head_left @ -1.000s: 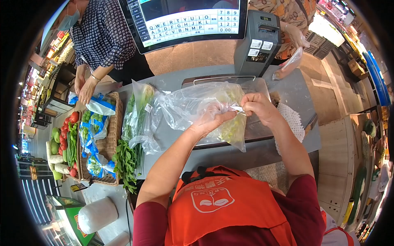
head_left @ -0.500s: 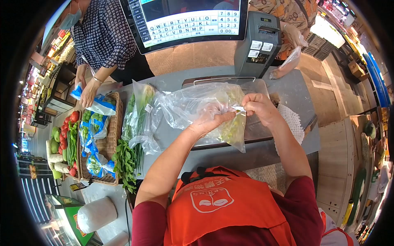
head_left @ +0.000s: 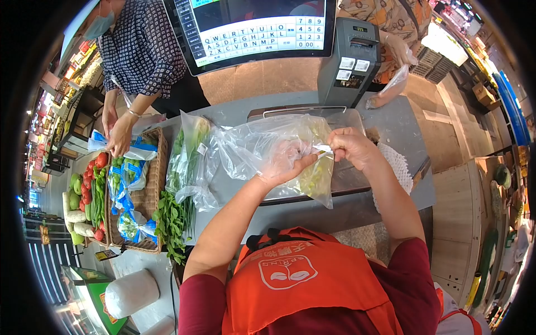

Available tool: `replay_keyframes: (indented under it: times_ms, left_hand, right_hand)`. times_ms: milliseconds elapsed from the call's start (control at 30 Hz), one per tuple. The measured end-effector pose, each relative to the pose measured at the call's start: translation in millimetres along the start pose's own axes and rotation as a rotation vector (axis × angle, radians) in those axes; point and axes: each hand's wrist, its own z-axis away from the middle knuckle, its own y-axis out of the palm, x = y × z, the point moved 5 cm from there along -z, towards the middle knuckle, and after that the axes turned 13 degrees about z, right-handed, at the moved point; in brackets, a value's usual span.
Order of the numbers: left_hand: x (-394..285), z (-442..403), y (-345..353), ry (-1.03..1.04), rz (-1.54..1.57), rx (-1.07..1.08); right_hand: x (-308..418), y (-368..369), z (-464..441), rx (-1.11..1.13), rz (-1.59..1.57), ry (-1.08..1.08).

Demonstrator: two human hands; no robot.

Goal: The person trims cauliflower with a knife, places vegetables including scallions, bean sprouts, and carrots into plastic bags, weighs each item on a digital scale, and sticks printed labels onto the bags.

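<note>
Head view: locate the clear bag (head_left: pixel 240 140) and report both hands.

– The bag lies across the tray (head_left: pixel 350 118) on the grey counter (head_left: pixel 239 219). Pale leafy greens (head_left: pixel 314 182) show through its right end. The left hand (head_left: pixel 283 163) is clamped on gathered film; its fingertips are partly obscured. The right hand (head_left: pixel 350 147) pinches a white slip (head_left: pixel 322 149) at the film. The 2 hands are close together.

Handling characteristics?

– Expected: light and limp, with slippery film and leaves that bruise under pressure. Take hold at the gathered film with 1 hand, not over the leaves. Support the filled end from below during any lift.

Orientation?

– Long axis: left to right, roughly along the counter. The filled end points right; slack film extends left, near the bagged green vegetables (head_left: pixel 180 152).
</note>
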Motion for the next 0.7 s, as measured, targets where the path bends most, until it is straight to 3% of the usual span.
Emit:
replay_keyframes:
  times_ms: [33, 67, 133, 233, 333, 400, 500, 700]
  left_hand:
    - [1, 0, 0, -0.027, -0.008, 0.028]
    - [5, 1, 3, -0.059, 0.220, 0.072]
    - [15, 4, 14, -0.123, 0.679, 0.157]
    - [31, 9, 20, -0.396, 0.949, -0.114]
    - [23, -1, 23, -0.312, 0.911, 0.047]
    - [36, -7, 26, -0.380, 1.023, -0.040]
    - [43, -10, 26, -0.393, 1.079, -0.080]
    - [30, -5, 23, -0.325, 1.002, -0.001]
  right_hand:
    - [2, 0, 1, -0.001, 0.019, -0.035]
    - [4, 2, 3, -0.002, 0.037, -0.071]
    - [22, 7, 18, -0.125, 0.382, -0.306]
    - [43, 32, 49, -0.351, 0.864, -0.658]
    - [41, 55, 67, -0.559, 1.183, -0.899]
    - [28, 65, 73, -0.587, 1.304, -0.932]
    - [8, 70, 78, -0.585, 1.181, -0.882]
    - [-35, 27, 44, -0.560, 0.215, -0.342]
